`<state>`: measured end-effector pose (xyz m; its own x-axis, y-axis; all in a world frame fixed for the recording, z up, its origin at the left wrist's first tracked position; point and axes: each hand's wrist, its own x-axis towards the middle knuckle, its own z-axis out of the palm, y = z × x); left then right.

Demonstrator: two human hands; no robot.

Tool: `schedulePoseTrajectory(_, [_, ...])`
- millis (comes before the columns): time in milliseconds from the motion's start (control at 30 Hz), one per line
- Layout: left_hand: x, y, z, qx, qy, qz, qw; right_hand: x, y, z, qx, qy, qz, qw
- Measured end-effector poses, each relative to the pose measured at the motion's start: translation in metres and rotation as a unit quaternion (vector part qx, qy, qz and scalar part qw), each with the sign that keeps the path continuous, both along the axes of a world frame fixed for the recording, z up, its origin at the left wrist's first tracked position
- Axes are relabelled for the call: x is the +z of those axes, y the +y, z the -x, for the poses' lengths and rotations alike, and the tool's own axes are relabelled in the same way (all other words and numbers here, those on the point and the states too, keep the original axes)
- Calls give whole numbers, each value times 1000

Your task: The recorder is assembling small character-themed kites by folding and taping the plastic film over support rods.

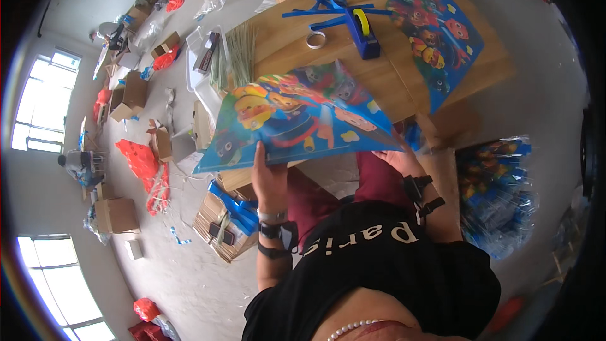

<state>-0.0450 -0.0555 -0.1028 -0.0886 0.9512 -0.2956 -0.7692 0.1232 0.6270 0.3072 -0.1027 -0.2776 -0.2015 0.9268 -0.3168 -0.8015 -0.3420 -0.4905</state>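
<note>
A blue kite sheet (pixel 303 120) printed with colourful cartoon figures is held up between my hands, tilted above the near edge of the wooden table (pixel 284 44). My left hand (pixel 270 183) pinches its near edge, one finger lying on the printed face. Under the right corner is my right hand (pixel 404 163), gripping the edge with some fingers hidden by the sheet. A second printed kite sheet (pixel 435 31) lies flat at the table's right. Beyond the held one sit a blue tape dispenser (pixel 365 41) with a yellow roll, a tape ring (pixel 315 40) and blue strips (pixel 325 5).
Thin pale sticks (pixel 240 53) lie at the table's left beside a clear plastic bin (pixel 197 63). Right of my legs, an open carton (pixel 495 196) holds plastic-wrapped colourful goods. Blue ribbon (pixel 233 208) and a phone (pixel 222 233) rest on cardboard at left. Cartons and red bags (pixel 142 167) litter the floor.
</note>
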Motion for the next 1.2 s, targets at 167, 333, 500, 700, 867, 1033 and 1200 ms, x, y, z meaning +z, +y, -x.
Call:
schedulePoseTrajectory(167, [25, -26, 51, -18, 69, 26, 997, -56, 26, -13, -100, -12, 68, 993])
schedulePoseTrajectory(333, [49, -59, 124, 63, 135, 81, 985, 29, 29, 36, -93, 15, 102, 990])
schedulePoseTrajectory(500, [66, -51, 161, 13, 204, 83, 975, 10, 48, 62, -111, 105, 37, 988])
schedulePoseTrajectory(700, [83, -22, 216, 14, 311, 81, 947, 46, 94, 78, -109, 50, -4, 993])
schedulePoseTrajectory(867, [92, 24, 238, -101, 403, 56, 908, 97, 103, 65, -138, -112, -109, 978])
schedulePoseTrajectory(1033, [87, 73, 215, -165, 419, 36, 892, 111, 69, 15, -200, -262, -220, 918])
schedulePoseTrajectory(1200, [78, 108, 197, -199, 429, 43, 880, 115, 33, -5, -249, -400, -187, 862])
